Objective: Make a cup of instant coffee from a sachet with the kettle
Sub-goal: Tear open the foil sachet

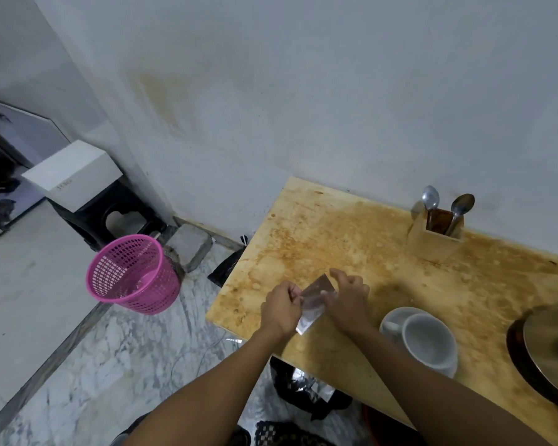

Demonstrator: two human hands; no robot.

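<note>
Both hands hold a silvery coffee sachet (pixel 313 304) above the left part of the stained wooden table (pixel 329 239). My left hand (pixel 281 309) pinches its left edge, and my right hand (pixel 348 300) grips its right side near the top. A white cup (pixel 429 341) stands empty on a white saucer (pixel 392 317) just right of my right hand. The kettle (pixel 548 352), seen from above with a metal lid and dark body, sits at the right edge of the view, partly cut off.
A wooden holder (pixel 434 241) with two spoons (pixel 461 206) stands at the back by the wall. A pink mesh waste basket (pixel 132 275) sits on the floor left of the table. Black bags and foil lie under the table's front edge (pixel 306 386).
</note>
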